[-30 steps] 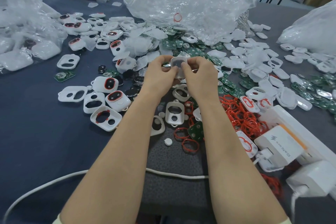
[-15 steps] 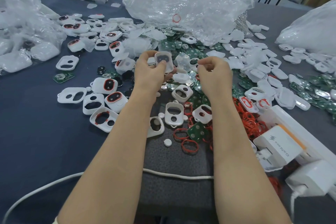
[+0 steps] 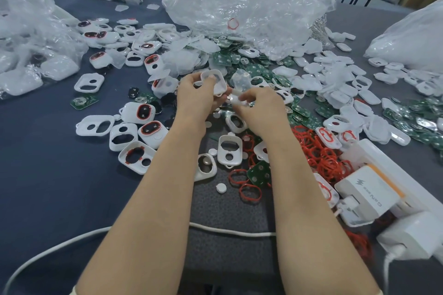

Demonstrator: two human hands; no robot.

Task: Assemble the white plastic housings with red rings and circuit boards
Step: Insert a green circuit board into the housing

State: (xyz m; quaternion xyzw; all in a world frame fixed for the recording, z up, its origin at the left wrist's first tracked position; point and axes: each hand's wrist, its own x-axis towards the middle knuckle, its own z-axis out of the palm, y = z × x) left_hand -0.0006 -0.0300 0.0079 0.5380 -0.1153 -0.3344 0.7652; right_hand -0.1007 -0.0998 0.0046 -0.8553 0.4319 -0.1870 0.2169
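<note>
**Hands close in over a table (image 3: 48, 187) strewn with parts**

A crumpled clear plastic bag (image 3: 239, 2) slumps at the far side of the dark table, with green circuit boards (image 3: 254, 72) spilled below it and a heap of red rings (image 3: 318, 153) to the right. Above the clutter, the left hand (image 3: 196, 98) grips a white housing (image 3: 214, 84), fingers curled round its edge and hollow side up. The right hand (image 3: 261, 108), just beside it and slightly lower, pinches a small pale piece (image 3: 233, 99) too blurred to identify. The housing lies up and to the left of the right hand, its long axis slanting down toward the pinched piece, so a short move up-left looks likely to seat it.
</note>
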